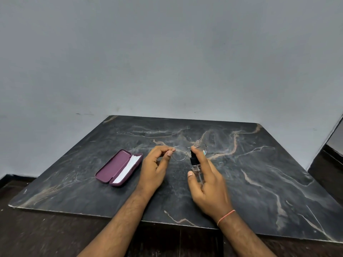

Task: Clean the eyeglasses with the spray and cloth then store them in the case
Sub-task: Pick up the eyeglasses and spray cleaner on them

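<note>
Thin wire-framed eyeglasses (181, 153) hang just above the dark marble table (259, 173), pinched at their left edge by my left hand (155, 169). My right hand (207, 186) grips a small clear spray bottle (197, 170) with a black nozzle (193, 157). Its index finger rests on top of the nozzle, right behind the glasses' right lens. The purple case (111, 168) lies open to the left of my left hand. A white cloth (128, 168) sits inside its right half.
The table's back edge meets a plain grey wall (167, 62). A dark wooden floor (46, 236) shows in front of the table and to its left. A dark doorway edge (332, 145) stands at the far right.
</note>
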Available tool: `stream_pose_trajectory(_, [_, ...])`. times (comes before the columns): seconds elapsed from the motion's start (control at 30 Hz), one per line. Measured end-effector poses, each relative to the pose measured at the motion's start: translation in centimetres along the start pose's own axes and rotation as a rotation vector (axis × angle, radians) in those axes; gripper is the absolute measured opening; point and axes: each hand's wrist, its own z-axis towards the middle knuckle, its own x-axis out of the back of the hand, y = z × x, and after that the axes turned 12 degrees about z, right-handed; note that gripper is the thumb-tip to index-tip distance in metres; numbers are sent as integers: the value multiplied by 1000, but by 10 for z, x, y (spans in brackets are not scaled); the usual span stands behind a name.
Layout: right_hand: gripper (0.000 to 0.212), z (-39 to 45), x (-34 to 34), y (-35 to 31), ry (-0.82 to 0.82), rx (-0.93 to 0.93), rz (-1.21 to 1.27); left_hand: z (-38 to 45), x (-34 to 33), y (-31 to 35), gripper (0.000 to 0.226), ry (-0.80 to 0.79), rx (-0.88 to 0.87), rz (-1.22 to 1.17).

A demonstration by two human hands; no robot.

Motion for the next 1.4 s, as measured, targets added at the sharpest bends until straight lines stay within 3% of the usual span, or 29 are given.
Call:
stream_pose_trajectory(0.27, [69,-2,-2,0,-31,6,12,-2,0,0,19,-10,-2,-12])
stream_pose_trajectory(0.5, [80,-1,-3,0,-39,-2,-41,-2,1,2,20,-32,-4,4])
stream_pose_trajectory(0.7, [70,0,-3,0,-30,-5,-4,-2,0,0,18,-38,-14,12])
stream_pose_trajectory(0.97, [82,-2,-2,-3,-79,7,-33,-2,1,3,20,-42,-19,21])
stream_pose_trajectory(1.2, [72,-1,-1,-6,-85,8,-16,-3,1,6,17,-45,-33,24])
stream_pose_trajectory(1.4, [80,-2,0,-10,-97,8,-20,-3,2,6,18,-65,-33,42])
